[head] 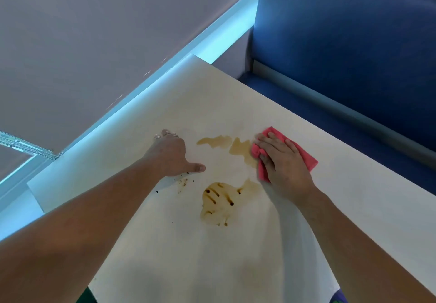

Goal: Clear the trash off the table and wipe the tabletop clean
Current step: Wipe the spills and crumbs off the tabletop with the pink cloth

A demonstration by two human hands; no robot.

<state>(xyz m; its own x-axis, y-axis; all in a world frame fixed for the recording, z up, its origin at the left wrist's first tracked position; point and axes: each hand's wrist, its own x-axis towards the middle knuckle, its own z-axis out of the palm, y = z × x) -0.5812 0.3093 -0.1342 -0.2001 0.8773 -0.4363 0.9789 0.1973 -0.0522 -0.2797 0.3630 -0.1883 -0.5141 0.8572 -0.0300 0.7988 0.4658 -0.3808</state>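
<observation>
A pink cloth lies flat on the white tabletop. My right hand presses it down with spread, straight fingers, at the right edge of a brown liquid spill. A second brown puddle with dark streaks sits nearer to me. My left hand rests on the table left of the spills, thumb stretched out, fingertips touching the surface. Dark crumbs are scattered just below its thumb.
A blue upholstered bench seat stands beyond the table's right and far edge. A pale wall with a glowing cyan ledge runs along the table's left side.
</observation>
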